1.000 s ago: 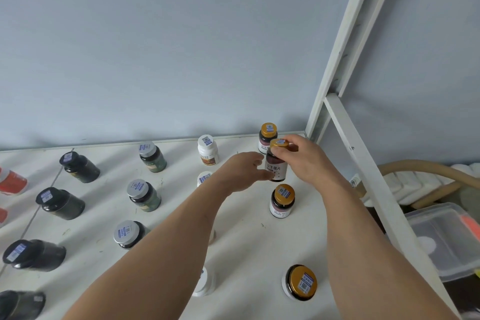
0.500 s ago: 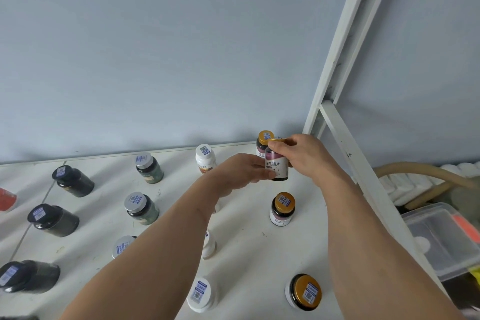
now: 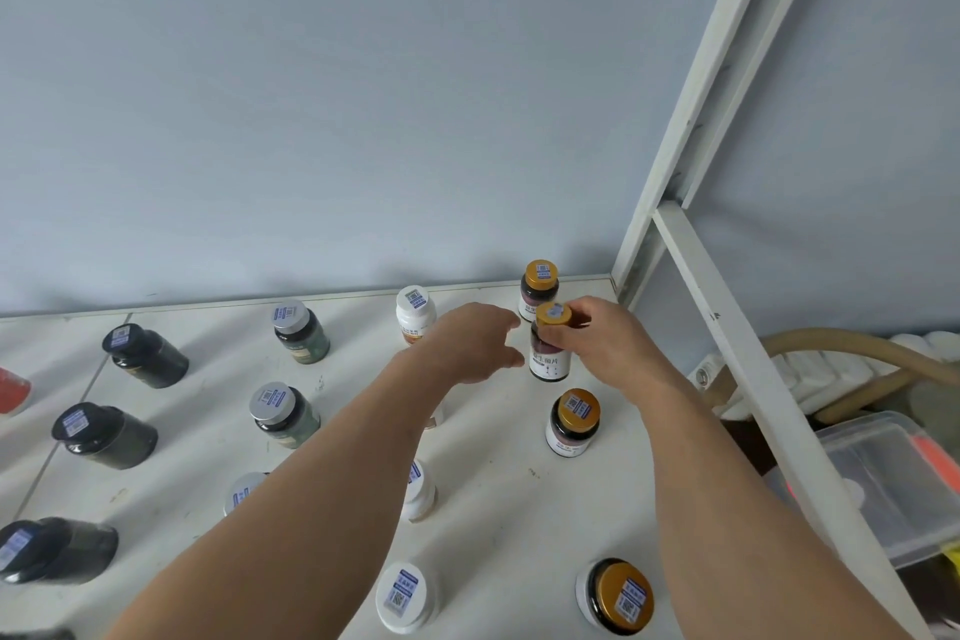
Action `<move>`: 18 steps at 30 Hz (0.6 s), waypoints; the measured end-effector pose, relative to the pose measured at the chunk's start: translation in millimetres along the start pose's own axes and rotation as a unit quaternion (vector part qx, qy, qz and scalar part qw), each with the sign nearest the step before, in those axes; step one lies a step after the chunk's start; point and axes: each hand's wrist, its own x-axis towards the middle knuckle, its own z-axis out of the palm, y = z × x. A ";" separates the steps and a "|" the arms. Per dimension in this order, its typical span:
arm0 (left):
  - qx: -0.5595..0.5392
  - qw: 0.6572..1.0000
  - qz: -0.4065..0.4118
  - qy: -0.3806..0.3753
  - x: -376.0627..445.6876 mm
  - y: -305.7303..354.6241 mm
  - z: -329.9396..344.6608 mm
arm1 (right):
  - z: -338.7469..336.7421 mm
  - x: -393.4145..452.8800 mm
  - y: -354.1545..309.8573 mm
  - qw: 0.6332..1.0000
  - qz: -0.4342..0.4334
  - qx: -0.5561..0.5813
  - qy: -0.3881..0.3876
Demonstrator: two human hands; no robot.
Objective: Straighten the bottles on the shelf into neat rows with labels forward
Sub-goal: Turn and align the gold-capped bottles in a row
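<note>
Gold-capped bottles (image 3: pixel 573 421) flank the held bottle (image 3: pixel 549 353); left hand (image 3: pixel 475 348) beside.

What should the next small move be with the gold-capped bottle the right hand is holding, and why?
Probably a small final twist, then release. The right hand grips the gold-capped bottle by its cap, its label already nearly forward, in line between two other gold-capped bottles. The left hand is beside it.

Bare white shelf (image 3: pixel 498 509) lies open between the white-capped bottles (image 3: pixel 410 595) and the gold-capped row (image 3: pixel 574 418). The slanted frame bar (image 3: pixel 737 353) hems the right edge; clearance behind the rearmost bottle (image 3: pixel 540 294) looks tight, perhaps.
</note>
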 end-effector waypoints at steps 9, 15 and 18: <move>0.017 1.000 0.007 0.013 11.0 -9.5 2.9 | 4.4 9.3 9.4 0.997 0.033 -0.001 -0.066; 0.007 0.999 -0.006 0.032 25.5 -18.3 -1.7 | -9.2 38.3 -12.1 1.000 0.008 -0.016 0.023; -0.004 0.999 -0.014 0.033 35.0 -19.2 -5.1 | -5.2 60.1 -21.5 0.999 0.013 -0.032 0.017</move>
